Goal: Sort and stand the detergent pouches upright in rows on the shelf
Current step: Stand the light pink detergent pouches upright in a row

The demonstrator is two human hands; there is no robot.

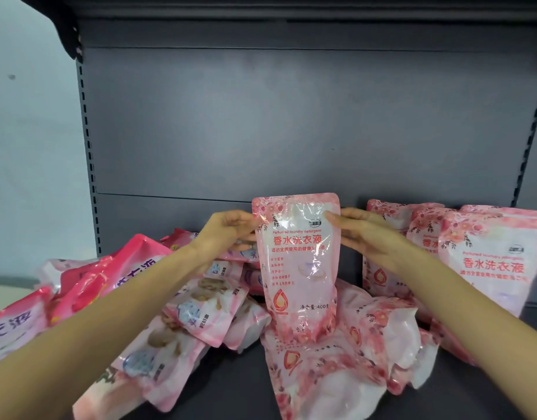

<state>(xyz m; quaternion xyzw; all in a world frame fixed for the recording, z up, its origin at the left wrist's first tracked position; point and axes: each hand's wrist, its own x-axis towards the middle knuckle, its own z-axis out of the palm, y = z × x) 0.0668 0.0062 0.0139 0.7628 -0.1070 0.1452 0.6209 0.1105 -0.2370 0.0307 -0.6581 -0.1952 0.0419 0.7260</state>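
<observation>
Pink, floral plastic detergent pouch (297, 268) stands upright at centre frame. The left hand (228, 230) and right hand (361, 231) each pinch an upper edge, likely to stop the soft pack slumping. Matching upright pouches (485, 268) line the right side, while a fallen heap (197, 304) fills the lower left of the dark grey metal shelf (240, 383).

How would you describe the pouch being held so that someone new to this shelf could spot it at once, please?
On the dark grey shelf, near the middle, one pale pink floral pouch stands upright on flat-lying pouches. The left hand and right hand grip its upper edges. It alone is held; matching upright pouches stand to its right.
</observation>
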